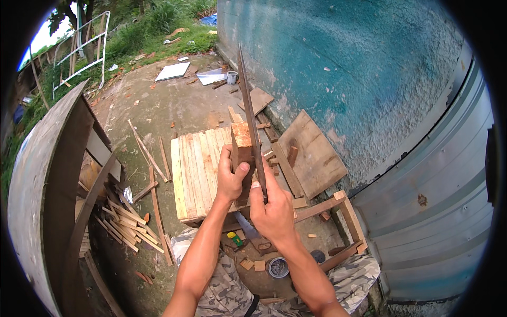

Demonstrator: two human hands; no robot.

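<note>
Two hands work above the pallet [198, 174]: the left hand [231, 182] is clenched around an upright wood block [242, 150] standing on the pallet, the right hand [272, 211] wrapped round a long blade [248, 105] laid against the block's right face. Best keep the left fingers clear of the edge.

- wood block [242, 142]: pale tan end, reddish-brown side
- long blade [248, 105]: dark grey-brown, rust tint
- slatted pallet top [198, 169]: light yellow wood
- wall [343, 63]: teal-blue, mottled w/ pale patches
- corrugated metal sheet [438, 211]: grey-blue, ribbed
- trousers [227, 290]: camo, grey/beige blotches
- flat panel [172, 71]: white
- ground [158, 105]: grey-brown; grass [153, 26]: green
</note>
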